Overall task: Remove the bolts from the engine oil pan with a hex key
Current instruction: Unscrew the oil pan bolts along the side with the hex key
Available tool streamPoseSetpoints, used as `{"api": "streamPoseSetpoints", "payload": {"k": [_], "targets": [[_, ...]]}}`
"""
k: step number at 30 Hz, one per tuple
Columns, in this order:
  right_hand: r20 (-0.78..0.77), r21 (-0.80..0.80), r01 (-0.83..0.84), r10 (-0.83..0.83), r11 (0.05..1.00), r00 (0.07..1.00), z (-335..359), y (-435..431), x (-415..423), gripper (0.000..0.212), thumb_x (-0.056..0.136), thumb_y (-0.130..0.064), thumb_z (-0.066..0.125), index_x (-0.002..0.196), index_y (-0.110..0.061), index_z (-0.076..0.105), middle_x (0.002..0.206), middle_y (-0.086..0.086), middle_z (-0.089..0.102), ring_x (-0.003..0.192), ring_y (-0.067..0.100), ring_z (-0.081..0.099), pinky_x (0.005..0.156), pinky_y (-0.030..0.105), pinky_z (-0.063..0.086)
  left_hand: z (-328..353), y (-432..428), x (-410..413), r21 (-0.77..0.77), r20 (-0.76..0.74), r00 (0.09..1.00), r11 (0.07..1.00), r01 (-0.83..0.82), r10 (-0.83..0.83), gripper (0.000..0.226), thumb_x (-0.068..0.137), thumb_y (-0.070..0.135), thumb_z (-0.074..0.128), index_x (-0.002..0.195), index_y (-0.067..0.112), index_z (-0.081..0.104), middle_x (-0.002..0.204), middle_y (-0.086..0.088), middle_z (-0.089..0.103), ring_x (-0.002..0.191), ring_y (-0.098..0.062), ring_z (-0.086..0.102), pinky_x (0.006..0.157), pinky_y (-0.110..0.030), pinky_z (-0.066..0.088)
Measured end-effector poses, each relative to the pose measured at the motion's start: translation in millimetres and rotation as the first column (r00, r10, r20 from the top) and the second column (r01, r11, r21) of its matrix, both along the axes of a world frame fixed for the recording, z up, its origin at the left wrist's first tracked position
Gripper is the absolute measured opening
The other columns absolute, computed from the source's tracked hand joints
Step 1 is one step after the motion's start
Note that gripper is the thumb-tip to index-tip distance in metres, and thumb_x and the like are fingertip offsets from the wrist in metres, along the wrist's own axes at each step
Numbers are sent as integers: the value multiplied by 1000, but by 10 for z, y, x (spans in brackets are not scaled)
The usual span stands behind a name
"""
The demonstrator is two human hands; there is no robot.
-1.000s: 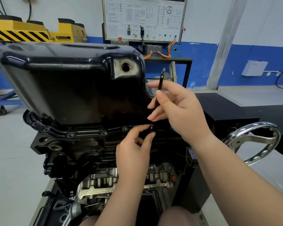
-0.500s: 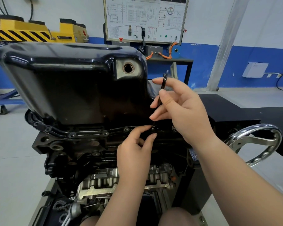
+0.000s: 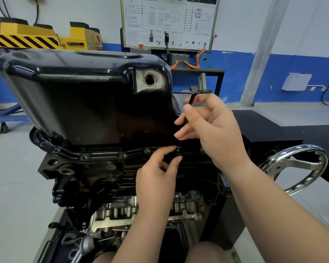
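While on bolt point(image 3: 178, 148), hex key point(image 3: 191, 98) upright

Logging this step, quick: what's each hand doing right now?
Left hand: pinching the bolt.
Right hand: gripping the hex key.

A person's right hand point(image 3: 213, 130) grips a black hex key point(image 3: 191, 98) upright, its short arm jutting rightward above the fingers. Just below those fingers the key's tip meets a bolt point(image 3: 179, 148) on the flange point(image 3: 103, 155) of the glossy oil pan point(image 3: 84, 95), pinched between thumb and forefinger of the left hand point(image 3: 156, 179).
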State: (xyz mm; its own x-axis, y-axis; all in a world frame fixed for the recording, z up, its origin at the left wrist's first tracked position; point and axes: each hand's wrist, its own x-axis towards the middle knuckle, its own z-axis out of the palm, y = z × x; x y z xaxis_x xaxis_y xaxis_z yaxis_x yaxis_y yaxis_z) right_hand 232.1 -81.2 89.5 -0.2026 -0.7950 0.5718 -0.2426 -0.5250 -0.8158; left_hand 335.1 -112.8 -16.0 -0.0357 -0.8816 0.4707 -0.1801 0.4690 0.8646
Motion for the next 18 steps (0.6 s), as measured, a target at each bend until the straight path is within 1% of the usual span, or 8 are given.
{"api": "streamPoseSetpoints", "payload": {"k": [1,3,7,10,12,14,16,18], "targets": [[-30,-5,-17,17,1000,999,-5,10,-2,17,96,-11,50,112,-16,56,74,5,67,59,16,67,60,28,58,-1,-1,-2,0,4,1000,1000,-3,3,23,80,38,69,92,55,59,55,12,56,44,-1,47,45,-11,38],[-85,-17,-29,27,999,996,-6,27,0,24,98,-7,46,112,-19,60,80,7,65,61,14,67,61,26,58,-3,-3,-2,1,7,1000,1000,-5,5,24,80,38,69,91,56,58,56,12,56,44,-1,47,44,-11,38],[-72,-30,43,-45,999,996,3,29,1,13,91,-7,59,89,-17,67,77,4,69,55,12,66,54,26,57,-9,6,11,1,5,1000,1000,-1,1,24,80,38,68,92,56,58,56,11,56,43,0,46,43,-11,37],[-32,-31,94,-95,995,995,17,-1,-14,16,84,-11,69,73,-17,59,77,12,69,49,15,64,51,31,56,-10,6,11,2,6,1000,1000,3,-3,22,80,39,67,96,52,60,56,12,56,42,0,45,42,-12,37],[12,-18,80,-80,997,997,19,-19,-27,22,82,-12,70,71,-15,52,74,12,70,47,16,64,49,29,54,-11,4,8,0,10,1000,1000,0,0,23,80,39,68,97,52,60,56,12,55,42,-1,46,43,-12,37],[6,-6,57,-57,998,998,3,-23,-32,18,85,-12,68,75,-13,53,68,6,70,48,15,64,51,27,54,-16,4,9,-6,10,1000,1000,-1,1,23,80,38,68,96,53,59,56,13,56,42,-1,46,43,-11,36],[-7,-15,14,-14,1000,1000,-24,-15,-34,5,90,-14,61,86,-16,59,68,2,68,53,14,65,56,27,55,-22,2,12,-14,8,1000,1000,-3,3,24,80,37,69,94,54,59,56,13,55,43,-1,46,44,-11,36],[-37,-15,-11,10,1000,999,-32,-6,-30,17,96,-11,51,100,-23,62,73,-1,65,58,12,65,62,27,56,-25,0,13,-15,12,1000,1000,-8,8,24,80,37,69,95,53,59,56,14,55,44,-1,47,45,-11,37]]}}
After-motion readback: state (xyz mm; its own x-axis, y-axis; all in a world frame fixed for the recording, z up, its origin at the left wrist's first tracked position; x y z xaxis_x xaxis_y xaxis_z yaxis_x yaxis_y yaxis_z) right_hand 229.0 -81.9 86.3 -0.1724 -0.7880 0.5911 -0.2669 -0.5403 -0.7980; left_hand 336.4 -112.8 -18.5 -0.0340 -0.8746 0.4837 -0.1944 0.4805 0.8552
